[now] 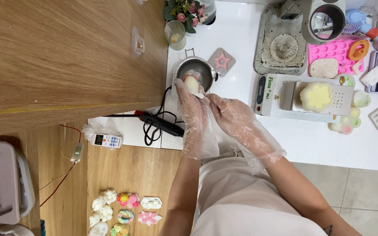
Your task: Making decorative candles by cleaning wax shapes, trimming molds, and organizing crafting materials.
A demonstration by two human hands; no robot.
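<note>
A white worktop (pixel 311 144) fills the view from twelve to three o'clock, evenly lit with soft shadows. A wooden cabinet (pixel 66 57) with a light grain takes up nine to eleven o'clock, and below it, around seven o'clock, runs a lower wooden shelf (pixel 132 170). At four to five o'clock pale floor tiles (pixel 364 192) with thin grey joints show.

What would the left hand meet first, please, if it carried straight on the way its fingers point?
Probably the small metal pot: the left hand holds a pale lump right at its rim, though depth is unclear.
</note>
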